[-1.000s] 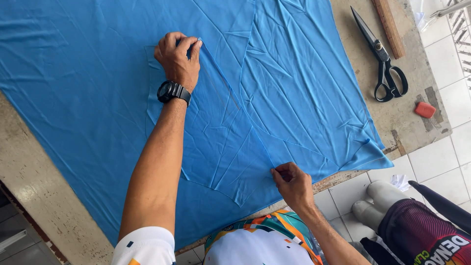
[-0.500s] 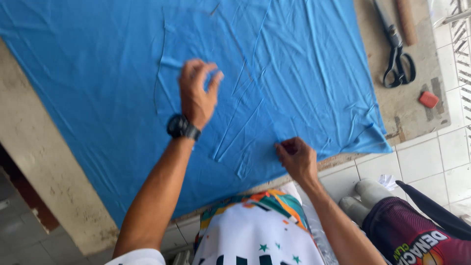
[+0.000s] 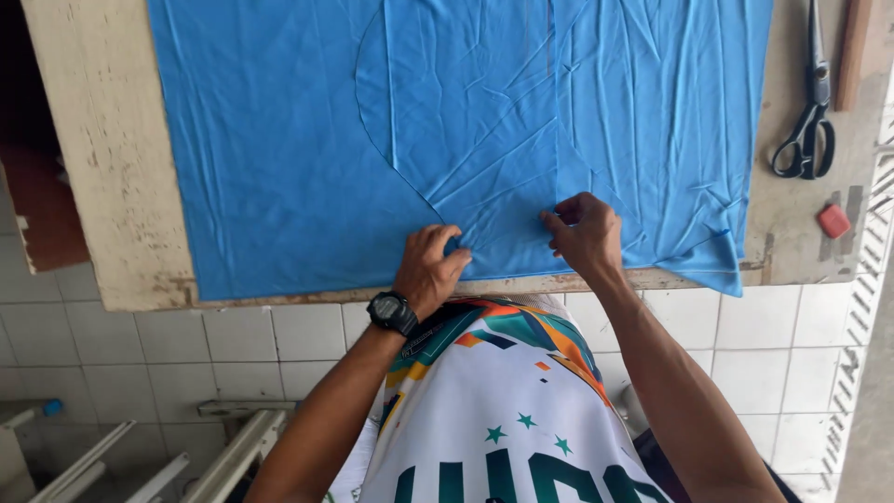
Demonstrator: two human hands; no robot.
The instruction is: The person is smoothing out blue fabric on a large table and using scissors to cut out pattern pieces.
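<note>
A large sheet of blue fabric (image 3: 298,140) lies spread over a worn beige table (image 3: 102,158), with a smaller curved blue piece (image 3: 466,102) laid on top of it. My left hand (image 3: 428,265), with a black watch on its wrist, pinches the fabric at the near edge. My right hand (image 3: 585,233) pinches a fold of the same fabric a little to the right. Both hands sit close together at the table's near edge.
Black-handled scissors (image 3: 808,121) lie on the bare table at the right, beside a wooden stick (image 3: 852,51). A small red block (image 3: 833,221) rests near the right edge. White tiled wall (image 3: 233,345) runs below the table; pale bars (image 3: 233,456) stand at lower left.
My left hand has drawn back from the middle of the fabric to the near edge, next to my right hand. The view has turned and shifted toward the table's near edge.
</note>
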